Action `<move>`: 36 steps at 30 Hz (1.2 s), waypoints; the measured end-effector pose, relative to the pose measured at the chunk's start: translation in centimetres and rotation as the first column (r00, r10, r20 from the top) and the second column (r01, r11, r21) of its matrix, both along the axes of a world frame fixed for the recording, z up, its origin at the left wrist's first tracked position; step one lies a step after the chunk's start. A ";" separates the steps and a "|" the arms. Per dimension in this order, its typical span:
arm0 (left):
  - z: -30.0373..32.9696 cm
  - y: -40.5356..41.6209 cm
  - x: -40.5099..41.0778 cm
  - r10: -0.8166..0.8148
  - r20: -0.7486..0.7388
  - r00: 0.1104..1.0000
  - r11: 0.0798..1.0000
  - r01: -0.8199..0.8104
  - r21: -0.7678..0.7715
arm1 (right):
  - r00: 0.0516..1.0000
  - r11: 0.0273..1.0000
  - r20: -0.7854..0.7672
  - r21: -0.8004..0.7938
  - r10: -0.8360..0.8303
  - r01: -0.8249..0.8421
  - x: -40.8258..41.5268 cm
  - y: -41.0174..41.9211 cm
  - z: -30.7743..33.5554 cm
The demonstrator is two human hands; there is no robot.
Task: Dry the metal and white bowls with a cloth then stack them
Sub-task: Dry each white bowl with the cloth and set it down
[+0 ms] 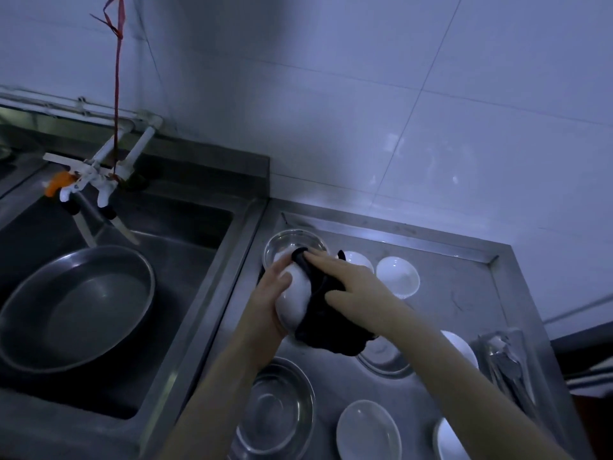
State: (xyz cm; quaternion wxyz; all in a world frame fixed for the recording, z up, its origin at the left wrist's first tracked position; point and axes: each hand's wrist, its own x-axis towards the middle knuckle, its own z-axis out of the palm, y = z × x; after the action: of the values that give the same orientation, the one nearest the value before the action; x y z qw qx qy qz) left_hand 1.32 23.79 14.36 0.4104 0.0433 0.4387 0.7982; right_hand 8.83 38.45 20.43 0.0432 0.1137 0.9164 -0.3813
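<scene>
- Left hand (277, 287) cupped the white bowl (293, 302) above the steel counter (464, 293), beside the far metal bowl (293, 247)
- Right hand (351, 280) pressed the dark cloth (328, 323) against it, fingers fairly straight
- Bowl looked glazed, slippery wet, breakable; best held by rim and base

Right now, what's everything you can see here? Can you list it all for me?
white bowls: six in view, white; one held, two at the back of the counter, three near the front
metal bowls: three, silver; one at the back left of the counter, one front left, one partly under the cloth
cloth: one, black, against the held bowl
utensils: a bundle, metal, right edge of the counter
counter: one, steel
sink: one, steel, left
pan: one, dark metal, in the sink
taps: white, over the sink
string: red, hanging to the taps
left hand: holds the white bowl
right hand: presses the cloth on it
</scene>
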 end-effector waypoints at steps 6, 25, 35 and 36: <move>-2.4 0.8 -0.1 -0.056 0.061 0.997 0.998 0.055 0.011 | 0.994 0.991 -0.028 0.085 0.109 -0.107 0.7 -0.2 -1.9; -2.3 11.3 4.3 -0.028 0.156 0.987 0.999 0.034 -0.035 | 0.896 0.953 -0.419 0.185 -0.144 0.239 12.3 6.2 -6.4; -3.1 24.5 13.2 0.181 0.312 0.933 0.976 -0.132 -0.171 | 0.903 0.895 -0.281 0.217 -0.325 0.389 19.8 18.8 -8.2; -2.7 25.7 14.1 0.158 0.314 0.936 0.976 -0.100 -0.192 | 0.913 0.900 -0.271 0.232 -0.304 0.368 20.1 19.5 -8.5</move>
State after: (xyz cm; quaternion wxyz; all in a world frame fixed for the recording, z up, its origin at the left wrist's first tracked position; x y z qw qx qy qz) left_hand 15.40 49.48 11.65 0.4262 -0.1545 0.4339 0.7786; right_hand 28.89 57.95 11.97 -0.1455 0.2314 0.9259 -0.2608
